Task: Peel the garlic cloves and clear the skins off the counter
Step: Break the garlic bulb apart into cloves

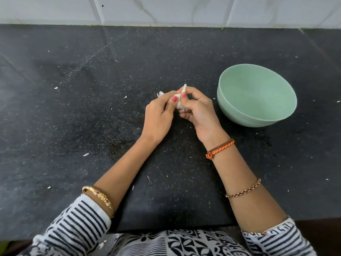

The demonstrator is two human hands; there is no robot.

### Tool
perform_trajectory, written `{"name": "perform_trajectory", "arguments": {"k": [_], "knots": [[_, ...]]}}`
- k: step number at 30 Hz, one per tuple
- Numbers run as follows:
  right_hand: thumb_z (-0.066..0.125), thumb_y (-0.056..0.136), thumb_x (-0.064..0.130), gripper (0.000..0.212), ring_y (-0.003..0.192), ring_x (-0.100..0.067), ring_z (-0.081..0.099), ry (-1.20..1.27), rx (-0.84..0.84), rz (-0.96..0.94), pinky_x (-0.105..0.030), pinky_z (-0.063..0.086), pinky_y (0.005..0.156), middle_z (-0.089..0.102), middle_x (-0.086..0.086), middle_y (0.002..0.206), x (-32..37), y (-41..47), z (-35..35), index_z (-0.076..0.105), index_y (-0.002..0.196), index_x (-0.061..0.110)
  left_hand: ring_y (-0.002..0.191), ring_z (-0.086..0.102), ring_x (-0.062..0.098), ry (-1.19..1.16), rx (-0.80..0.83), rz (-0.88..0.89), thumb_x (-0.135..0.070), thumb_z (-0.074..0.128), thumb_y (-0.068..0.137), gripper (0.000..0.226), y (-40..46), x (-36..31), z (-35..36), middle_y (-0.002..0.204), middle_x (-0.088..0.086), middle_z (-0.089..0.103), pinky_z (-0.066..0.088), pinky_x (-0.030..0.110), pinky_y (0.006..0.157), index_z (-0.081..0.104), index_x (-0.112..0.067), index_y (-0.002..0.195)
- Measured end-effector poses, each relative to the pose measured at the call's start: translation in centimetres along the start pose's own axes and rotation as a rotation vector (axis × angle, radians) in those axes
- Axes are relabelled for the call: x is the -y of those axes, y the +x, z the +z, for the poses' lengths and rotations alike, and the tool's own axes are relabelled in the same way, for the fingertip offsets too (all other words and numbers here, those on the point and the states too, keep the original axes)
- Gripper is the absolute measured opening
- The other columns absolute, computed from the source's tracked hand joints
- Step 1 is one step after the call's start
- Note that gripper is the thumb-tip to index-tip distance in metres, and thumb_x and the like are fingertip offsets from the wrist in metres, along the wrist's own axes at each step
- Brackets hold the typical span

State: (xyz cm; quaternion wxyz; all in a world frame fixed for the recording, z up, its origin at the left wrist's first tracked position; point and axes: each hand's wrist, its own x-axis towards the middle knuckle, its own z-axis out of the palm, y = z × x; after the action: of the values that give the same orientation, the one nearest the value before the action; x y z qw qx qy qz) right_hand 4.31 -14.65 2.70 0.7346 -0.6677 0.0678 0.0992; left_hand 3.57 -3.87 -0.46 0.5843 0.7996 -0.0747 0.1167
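A: Your hands first. What are they on?

B: Your left hand [160,115] and right hand [198,109] meet above the middle of the black speckled stone counter [73,117], both curled round a small white papery garlic piece [180,102]. Your two thumbs, nails painted red, press side by side on its near face; the other fingers wrap behind it. A pale tip sticks up above your right-hand fingers.

A: Skins?

B: A loose white flake of garlic skin [160,93] shows just past your left fingertips; whether it lies on the counter or hangs from the piece, you cannot tell. Small white scraps [85,154] are scattered over the counter.

A: Anything else?

B: A pale green round plastic bowl [256,115] stands on the counter just right of your right hand, not touching it. White marbled wall tiles [166,10] run along the back.
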Motion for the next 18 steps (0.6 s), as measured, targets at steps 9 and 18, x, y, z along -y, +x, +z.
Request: {"name": "perform_trajectory", "arguments": {"k": [9,18], "knots": [[0.057,0.09,0.006,0.015,0.069,-0.008,0.056,-0.021,-0.019,0.043,-0.014,0.047,0.053,0.061,0.001,0.088,0.26,0.05,0.35,0.065,0.095,0.019,0.068,0.051,0.007,0.033,-0.054,-0.078,-0.015,0.036,0.1,0.028,-0.03,0.05,0.09,0.075,-0.007,0.061,0.046,0.032,0.069,0.061,-0.024,0.108],[0.058,0.089,0.007,0.024,0.063,-0.003,0.047,-0.115,-0.044,0.041,-0.009,0.04,0.048,0.058,0.008,0.078,0.21,0.06,0.81,0.066,0.111,0.013,0.041,0.043,0.002,-0.012,-0.084,-0.178,-0.017,0.033,0.102,0.03,0.01,0.58,0.06,0.064,0.0,0.056,0.038,0.024,0.046,0.063,-0.017,0.103]]}}
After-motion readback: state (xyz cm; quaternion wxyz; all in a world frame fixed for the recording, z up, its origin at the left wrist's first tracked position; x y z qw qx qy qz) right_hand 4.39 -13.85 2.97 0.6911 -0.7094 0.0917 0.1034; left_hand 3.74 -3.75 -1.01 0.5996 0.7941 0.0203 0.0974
